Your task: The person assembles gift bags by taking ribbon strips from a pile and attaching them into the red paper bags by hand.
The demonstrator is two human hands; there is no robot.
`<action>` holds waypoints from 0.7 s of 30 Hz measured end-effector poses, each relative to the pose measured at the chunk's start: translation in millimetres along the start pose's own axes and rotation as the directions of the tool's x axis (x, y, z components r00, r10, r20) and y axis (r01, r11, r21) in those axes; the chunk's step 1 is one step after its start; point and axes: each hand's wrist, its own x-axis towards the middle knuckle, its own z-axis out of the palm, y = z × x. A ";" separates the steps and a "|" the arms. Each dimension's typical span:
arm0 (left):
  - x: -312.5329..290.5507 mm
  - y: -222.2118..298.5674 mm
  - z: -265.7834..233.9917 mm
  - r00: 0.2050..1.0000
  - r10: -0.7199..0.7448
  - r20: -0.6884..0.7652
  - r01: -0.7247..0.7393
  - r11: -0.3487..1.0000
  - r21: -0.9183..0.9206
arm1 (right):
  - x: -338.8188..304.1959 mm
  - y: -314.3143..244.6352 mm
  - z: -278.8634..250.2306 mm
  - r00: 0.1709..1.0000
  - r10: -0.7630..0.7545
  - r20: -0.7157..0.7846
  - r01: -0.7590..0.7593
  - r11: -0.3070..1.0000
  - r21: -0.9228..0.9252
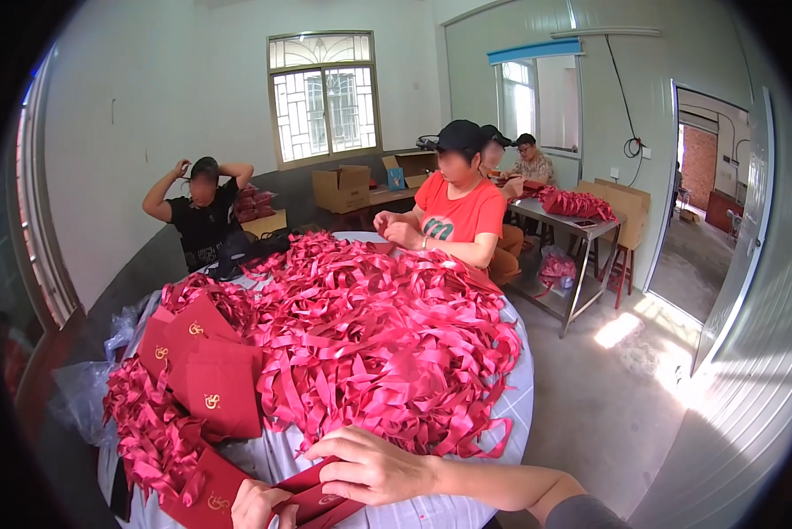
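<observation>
Close to the lower edge, my left hand (259, 505) is closed on one end of a dark red paper envelope (306, 501). My right hand (369, 467) reaches across from the right, its fingers bent over the envelope's other end. Part of the envelope lies hidden under my fingers. A big heap of shiny red ribbons (369, 344) covers most of the table beyond my hands. To the left lie several flat red envelopes (224, 388) with a gold emblem, and a smaller ribbon bundle (149, 432) beside them. Another red envelope (209, 494) is next to my left hand.
The table has a pale cloth (521, 388). Clear plastic bags (83, 392) hang at its left edge. Across it sit a person in a red shirt (462, 207) and one in black (206, 220). A metal side table (550, 213) with red ribbons stands at the back right, near an open doorway (700, 212).
</observation>
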 end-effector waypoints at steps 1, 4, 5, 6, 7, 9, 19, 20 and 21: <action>1.0 1.6 0.8 1.000 -0.005 -0.007 0.005 1.000 0.006 | 0.9 1.9 -2.0 1.000 0.004 -0.005 -0.004 1.000 0.005; -5.6 -3.5 2.1 0.998 -0.050 -0.037 0.048 0.998 -0.033 | -1.4 5.0 -7.4 1.000 0.018 -0.010 -0.018 1.000 0.008; -6.7 -4.8 2.5 0.998 -0.049 -0.041 0.048 0.998 -0.031 | -1.4 7.1 -9.1 0.997 0.031 -0.070 -0.027 0.998 0.062; -7.2 -7.0 3.7 0.996 -0.057 -0.068 0.056 0.998 -0.020 | -1.1 9.2 -11.1 0.990 0.048 -0.129 -0.033 0.992 0.118; -9.3 -8.4 4.1 0.993 -0.071 -0.096 0.070 0.998 -0.006 | -0.4 10.5 -13.5 0.990 0.083 -0.113 -0.070 0.991 0.116; -14.9 -8.8 3.9 0.989 -0.081 -0.127 0.082 0.997 0.006 | -2.3 11.7 -7.3 0.972 0.158 -0.173 -0.136 0.981 0.135; -21.4 -28.3 18.2 0.970 0.047 -0.239 -0.046 0.999 0.010 | -10.9 26.8 -1.9 0.932 0.219 -0.288 -0.233 0.972 -0.015; -21.2 -28.1 17.2 0.972 0.045 -0.230 -0.043 0.999 0.014 | -11.2 29.6 -2.0 0.936 0.211 -0.283 -0.232 0.972 -0.042; -21.8 -27.6 16.6 0.973 0.028 -0.231 -0.025 1.000 0.016 | -12.9 32.9 -1.4 0.930 0.232 -0.284 -0.256 0.966 -0.049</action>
